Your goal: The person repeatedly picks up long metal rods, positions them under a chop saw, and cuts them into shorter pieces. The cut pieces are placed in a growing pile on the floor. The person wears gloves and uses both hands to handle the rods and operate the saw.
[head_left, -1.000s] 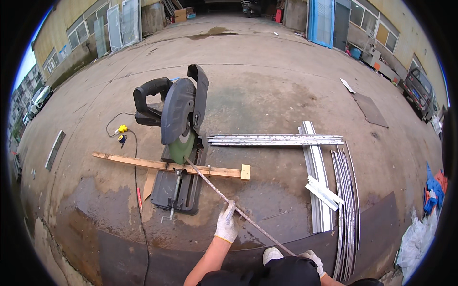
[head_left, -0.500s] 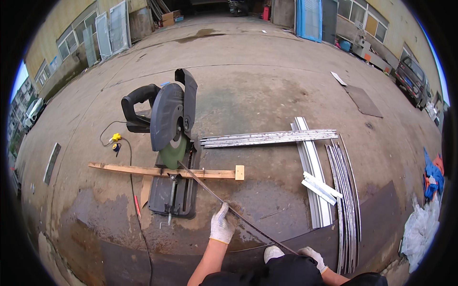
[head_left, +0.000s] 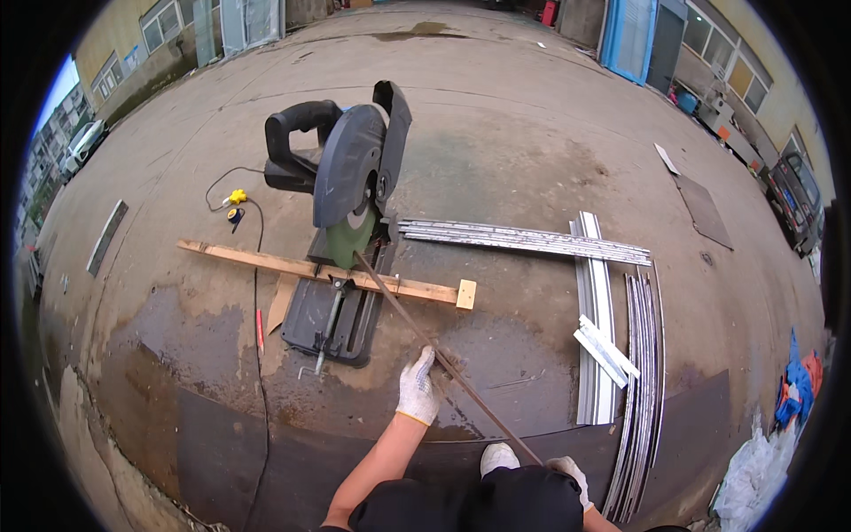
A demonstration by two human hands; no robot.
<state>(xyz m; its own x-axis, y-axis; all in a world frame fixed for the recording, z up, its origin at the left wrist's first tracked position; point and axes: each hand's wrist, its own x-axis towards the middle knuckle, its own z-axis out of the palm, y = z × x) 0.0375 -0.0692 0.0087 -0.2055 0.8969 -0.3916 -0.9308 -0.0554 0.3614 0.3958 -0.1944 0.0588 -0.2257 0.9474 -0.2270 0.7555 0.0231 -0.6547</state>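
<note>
A long, thin metal strip [head_left: 483, 403] slants from the chop saw [head_left: 347, 173] down toward my lap. Its far tip meets the green cutting disc [head_left: 350, 238] of the saw. In a white knit glove, my left hand [head_left: 419, 387] is closed round the strip near its middle. My right hand [head_left: 570, 476], also gloved, is closed at the strip's near end, beside my knee; its fingers are partly hidden. A wooden bar [head_left: 412, 288] with a small block at its right end lies across the black saw base [head_left: 306, 328].
Bundled metal strips [head_left: 523, 242] rest over white profiles [head_left: 598, 306], with short white pieces [head_left: 605, 352] on top. More long strips [head_left: 636, 399] lie to the right. A black cable with a yellow plug [head_left: 237, 197] runs along the left. Plastic sheeting [head_left: 756, 465] sits far right.
My view has shifted, so the saw and floor items appear further right and mostly higher. Both hands keep hold of the metal strip, whose tip stays at the disc.
</note>
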